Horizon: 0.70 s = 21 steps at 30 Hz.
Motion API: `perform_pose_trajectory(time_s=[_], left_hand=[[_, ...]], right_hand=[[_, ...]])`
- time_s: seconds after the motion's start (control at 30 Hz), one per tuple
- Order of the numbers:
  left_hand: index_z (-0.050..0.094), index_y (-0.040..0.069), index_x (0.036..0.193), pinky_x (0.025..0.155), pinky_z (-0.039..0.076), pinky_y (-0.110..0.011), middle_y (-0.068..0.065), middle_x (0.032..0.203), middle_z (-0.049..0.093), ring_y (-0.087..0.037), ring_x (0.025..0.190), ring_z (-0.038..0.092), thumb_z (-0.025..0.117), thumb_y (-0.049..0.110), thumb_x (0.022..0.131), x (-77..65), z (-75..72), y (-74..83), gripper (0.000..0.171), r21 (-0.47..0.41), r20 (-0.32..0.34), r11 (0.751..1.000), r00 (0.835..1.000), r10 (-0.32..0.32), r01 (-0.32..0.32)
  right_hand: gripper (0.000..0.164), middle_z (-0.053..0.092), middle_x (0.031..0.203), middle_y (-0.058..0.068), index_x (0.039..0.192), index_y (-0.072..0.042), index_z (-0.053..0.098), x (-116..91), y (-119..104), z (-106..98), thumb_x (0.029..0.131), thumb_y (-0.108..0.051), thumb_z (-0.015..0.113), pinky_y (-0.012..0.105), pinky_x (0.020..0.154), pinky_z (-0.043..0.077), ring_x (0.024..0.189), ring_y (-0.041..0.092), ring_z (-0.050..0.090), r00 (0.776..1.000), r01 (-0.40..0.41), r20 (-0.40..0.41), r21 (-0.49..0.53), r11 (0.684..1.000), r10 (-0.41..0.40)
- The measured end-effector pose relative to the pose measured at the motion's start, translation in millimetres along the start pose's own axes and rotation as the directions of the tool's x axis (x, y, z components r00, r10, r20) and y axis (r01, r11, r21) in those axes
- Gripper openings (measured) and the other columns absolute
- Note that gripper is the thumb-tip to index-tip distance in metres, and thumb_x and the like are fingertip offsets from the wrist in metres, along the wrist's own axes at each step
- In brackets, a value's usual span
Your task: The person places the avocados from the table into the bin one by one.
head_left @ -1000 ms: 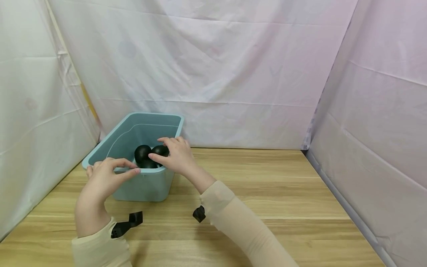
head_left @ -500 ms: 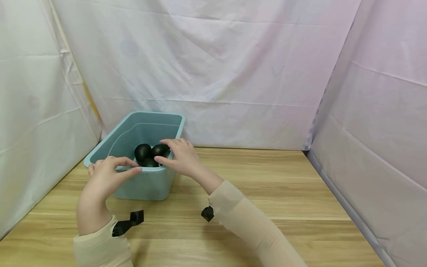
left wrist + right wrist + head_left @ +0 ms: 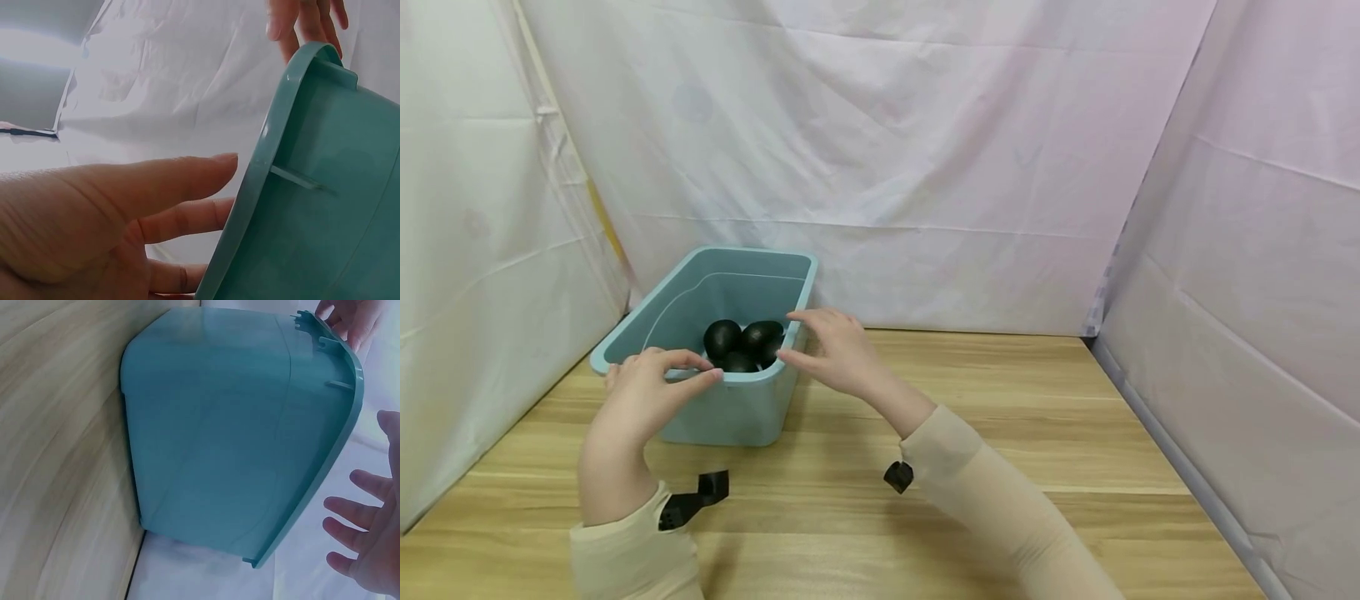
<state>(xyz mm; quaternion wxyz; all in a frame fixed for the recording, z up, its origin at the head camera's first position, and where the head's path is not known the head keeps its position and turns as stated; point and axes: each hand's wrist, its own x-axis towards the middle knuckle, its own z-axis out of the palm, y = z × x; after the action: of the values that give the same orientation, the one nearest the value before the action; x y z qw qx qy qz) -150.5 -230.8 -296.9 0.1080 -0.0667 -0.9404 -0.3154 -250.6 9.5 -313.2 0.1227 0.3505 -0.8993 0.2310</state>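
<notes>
A blue-green plastic bin (image 3: pixel 722 417) stands on the table at the left. Several dark, smooth, egg-shaped things (image 3: pixel 762 335) that look like avocados lie together inside it, near its front wall. My left hand (image 3: pixel 643 392) hovers at the bin's near rim, thumb and index finger extended with a gap between them. In the left wrist view, the thumb (image 3: pixel 194 176) reaches close to the rim and the other fingers go partly behind it. My right hand (image 3: pixel 835 350) hangs spread just outside the right rim, holding nothing. The right wrist view shows these fingers apart from the bin wall.
The wood-grain table (image 3: pixel 1000 433) extends to the right of the bin. White cloth curtains (image 3: pixel 925 150) enclose the back and both sides, the back one close behind the bin. Black straps (image 3: pixel 685 507) hang at both sleeves.
My right hand has drawn back rightward from over the dark things to outside the right rim, leaving them in the bin. My left hand stays at the near rim.
</notes>
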Motion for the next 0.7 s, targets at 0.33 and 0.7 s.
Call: perform_pose_trajectory(time_s=[0.33, 0.7], left_hand=[[0.067, 0.002, 0.112, 0.102, 0.004, -0.072, -0.018, 0.114, 0.064, -0.041, 0.112, 0.051, 0.064, 0.041, 0.091, 5.7, 11.6, 18.3, 0.043, -0.042, 0.030, 0.998, 0.999, 0.042, -0.041], [0.061, 0.002, 0.122, 0.098, 0.032, -0.056, -0.019, 0.125, 0.057, -0.039, 0.114, 0.049, 0.062, 0.039, 0.093, 13.4, 26.5, 34.4, 0.047, -0.064, 0.029, 0.997, 0.998, 0.048, -0.047]], right_hand=[[0.053, 0.055, 0.134, -0.004, 0.136, -0.020, 0.054, -21.7, 13.7, -16.7, 0.092, -0.049, 0.058, 0.042, 0.106, 0.028, 0.126, 0.019, 0.044, 0.997, -0.029, -0.078, -0.023, 0.999, 0.028], [0.046, 0.057, 0.130, 0.000, 0.132, -0.017, 0.057, -47.5, 38.0, -34.9, 0.093, -0.042, 0.060, 0.045, 0.105, 0.029, 0.125, 0.022, 0.046, 0.991, -0.029, -0.131, -0.086, 0.996, 0.017]])
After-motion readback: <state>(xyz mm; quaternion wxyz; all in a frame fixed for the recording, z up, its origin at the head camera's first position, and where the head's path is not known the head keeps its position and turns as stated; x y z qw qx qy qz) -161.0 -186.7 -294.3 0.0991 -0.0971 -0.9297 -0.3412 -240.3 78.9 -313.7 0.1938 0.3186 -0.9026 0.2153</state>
